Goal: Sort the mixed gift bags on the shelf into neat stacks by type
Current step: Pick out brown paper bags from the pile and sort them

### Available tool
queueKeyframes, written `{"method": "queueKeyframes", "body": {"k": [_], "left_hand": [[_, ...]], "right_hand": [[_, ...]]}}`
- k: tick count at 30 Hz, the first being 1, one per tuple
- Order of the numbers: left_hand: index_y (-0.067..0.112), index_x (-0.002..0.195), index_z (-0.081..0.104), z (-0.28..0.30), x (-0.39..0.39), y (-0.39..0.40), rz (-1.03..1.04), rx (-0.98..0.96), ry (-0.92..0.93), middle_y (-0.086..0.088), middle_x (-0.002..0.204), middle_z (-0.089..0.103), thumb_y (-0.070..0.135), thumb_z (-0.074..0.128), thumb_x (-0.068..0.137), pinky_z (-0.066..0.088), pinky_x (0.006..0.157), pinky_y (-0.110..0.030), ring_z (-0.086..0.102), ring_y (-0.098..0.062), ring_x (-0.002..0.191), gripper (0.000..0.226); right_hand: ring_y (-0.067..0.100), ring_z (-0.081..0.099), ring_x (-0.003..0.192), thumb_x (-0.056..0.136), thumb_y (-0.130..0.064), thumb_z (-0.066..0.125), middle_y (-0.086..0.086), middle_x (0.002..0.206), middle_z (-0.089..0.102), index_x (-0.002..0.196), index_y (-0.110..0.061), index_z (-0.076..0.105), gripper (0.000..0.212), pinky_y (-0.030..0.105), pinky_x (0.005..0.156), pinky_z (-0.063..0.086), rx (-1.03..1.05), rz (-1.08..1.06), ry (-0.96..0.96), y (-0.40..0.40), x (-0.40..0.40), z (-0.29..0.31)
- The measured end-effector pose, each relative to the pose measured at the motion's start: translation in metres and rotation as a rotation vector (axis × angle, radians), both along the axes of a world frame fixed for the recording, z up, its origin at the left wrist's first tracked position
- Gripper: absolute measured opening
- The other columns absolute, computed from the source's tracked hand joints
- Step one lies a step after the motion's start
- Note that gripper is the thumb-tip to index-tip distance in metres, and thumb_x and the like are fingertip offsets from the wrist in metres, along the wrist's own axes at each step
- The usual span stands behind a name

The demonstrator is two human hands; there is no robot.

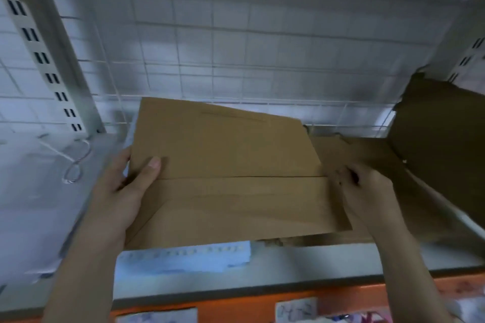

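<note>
Now we hold the flat brown paper bags [225, 165] above the shelf [288, 262], left hand [123, 191] gripping one end, right hand [364, 191] the other. Next, presumably: square them onto the brown layer beneath, beside the white bags [39, 191].

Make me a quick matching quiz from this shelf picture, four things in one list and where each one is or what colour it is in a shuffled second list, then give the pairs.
Things:
1. flat brown paper bags
2. white bag with cord handles
3. torn cardboard
4. shelf front strip

Descriptions:
A. orange, with labels stuck on it
B. lying at the left end of the shelf
C. held at both ends by the left hand and right hand
D. standing dark at the right end of the shelf

Pairs: 1-C, 2-B, 3-D, 4-A
</note>
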State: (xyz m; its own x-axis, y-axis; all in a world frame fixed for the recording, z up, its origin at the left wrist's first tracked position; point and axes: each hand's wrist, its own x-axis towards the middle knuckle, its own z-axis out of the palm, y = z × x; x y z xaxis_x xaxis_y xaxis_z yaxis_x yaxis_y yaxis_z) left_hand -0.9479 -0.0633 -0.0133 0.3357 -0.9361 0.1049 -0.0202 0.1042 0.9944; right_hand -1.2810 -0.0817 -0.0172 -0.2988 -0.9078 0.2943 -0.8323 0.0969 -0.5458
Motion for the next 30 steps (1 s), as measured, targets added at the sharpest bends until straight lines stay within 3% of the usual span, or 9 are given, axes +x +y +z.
{"method": "queueKeyframes", "body": {"k": [5, 8, 11, 16, 20, 23, 26, 30], "left_hand": [[0.041, 0.095, 0.057, 0.006, -0.099, -0.011, -0.045, 0.010, -0.155, 0.033, 0.075, 0.066, 0.027, 0.062, 0.086, 0.048, 0.067, -0.014, 0.061, 0.015, 0.071, 0.018], [0.038, 0.099, 0.056, 0.004, -0.145, -0.016, -0.015, 0.032, -0.186, 0.024, 0.084, 0.066, 0.026, 0.061, 0.087, 0.047, 0.073, -0.019, 0.062, 0.005, 0.081, 0.018], [0.031, 0.106, 0.056, -0.001, -0.175, -0.022, 0.056, 0.071, -0.331, 0.024, 0.090, 0.059, 0.028, 0.060, 0.088, 0.044, 0.075, -0.019, 0.059, -0.002, 0.087, 0.018], [0.009, 0.110, 0.054, -0.013, -0.203, -0.028, 0.109, 0.211, -0.742, -0.001, 0.096, 0.061, 0.036, 0.055, 0.089, 0.038, 0.065, -0.022, 0.054, -0.013, 0.077, 0.034], [0.000, 0.111, 0.054, -0.026, -0.214, -0.037, 0.147, 0.300, -0.957, -0.019, 0.102, 0.061, 0.038, 0.054, 0.089, 0.045, 0.078, -0.036, 0.057, -0.032, 0.094, 0.043], [-0.001, 0.109, 0.055, -0.033, -0.221, -0.044, 0.140, 0.349, -1.139, -0.022, 0.102, 0.059, 0.037, 0.047, 0.092, 0.038, 0.090, -0.042, 0.052, -0.037, 0.101, 0.043], [0.001, 0.110, 0.055, -0.036, -0.231, -0.046, 0.112, 0.387, -1.200, -0.021, 0.109, 0.056, 0.036, 0.038, 0.096, 0.036, 0.093, -0.041, 0.049, -0.035, 0.105, 0.041], [0.001, 0.119, 0.052, -0.027, -0.243, -0.040, 0.094, 0.296, -1.135, -0.019, 0.133, 0.040, 0.026, 0.041, 0.097, 0.034, 0.099, -0.037, 0.040, -0.034, 0.118, 0.036]], "right_hand": [[-0.003, 0.043, 0.061, 0.095, -0.014, 0.047, 0.000, 0.073, 0.056, 0.089, -0.011, 0.058, 0.013, 0.009, 0.054, 0.027, 0.024, 0.007, -0.040, 0.003, -0.079, -0.001], [0.005, 0.049, 0.058, 0.096, -0.023, 0.045, -0.003, 0.066, 0.055, 0.094, -0.009, 0.061, 0.021, 0.017, 0.049, 0.029, 0.110, 0.011, -0.054, 0.001, -0.109, -0.005], [0.007, 0.051, 0.059, 0.096, -0.024, 0.046, -0.003, 0.068, 0.056, 0.104, -0.010, 0.062, 0.023, 0.021, 0.048, 0.031, 0.127, 0.030, -0.073, -0.001, -0.129, -0.009], [0.024, 0.056, 0.087, 0.094, -0.022, 0.051, 0.010, 0.099, 0.062, 0.109, -0.008, 0.061, 0.023, 0.029, 0.071, 0.041, 0.122, 0.005, -0.053, -0.007, -0.148, -0.014], [0.018, 0.047, 0.082, 0.095, -0.023, 0.048, 0.002, 0.087, 0.049, 0.108, -0.008, 0.061, 0.024, 0.030, 0.071, 0.041, 0.110, -0.010, -0.033, -0.008, -0.157, -0.015], [0.019, 0.050, 0.087, 0.096, -0.024, 0.046, 0.003, 0.091, 0.049, 0.110, -0.010, 0.060, 0.024, 0.034, 0.075, 0.045, 0.129, -0.019, 0.015, -0.005, -0.156, -0.015], [0.025, 0.051, 0.100, 0.095, -0.019, 0.047, 0.011, 0.111, 0.052, 0.106, -0.010, 0.061, 0.020, 0.033, 0.080, 0.042, 0.099, -0.035, 0.084, -0.003, -0.156, -0.019], [0.029, 0.053, 0.094, 0.090, -0.013, 0.054, 0.013, 0.104, 0.057, 0.098, -0.007, 0.066, 0.016, 0.031, 0.073, 0.040, 0.000, -0.007, 0.136, -0.004, -0.152, -0.026]]}}
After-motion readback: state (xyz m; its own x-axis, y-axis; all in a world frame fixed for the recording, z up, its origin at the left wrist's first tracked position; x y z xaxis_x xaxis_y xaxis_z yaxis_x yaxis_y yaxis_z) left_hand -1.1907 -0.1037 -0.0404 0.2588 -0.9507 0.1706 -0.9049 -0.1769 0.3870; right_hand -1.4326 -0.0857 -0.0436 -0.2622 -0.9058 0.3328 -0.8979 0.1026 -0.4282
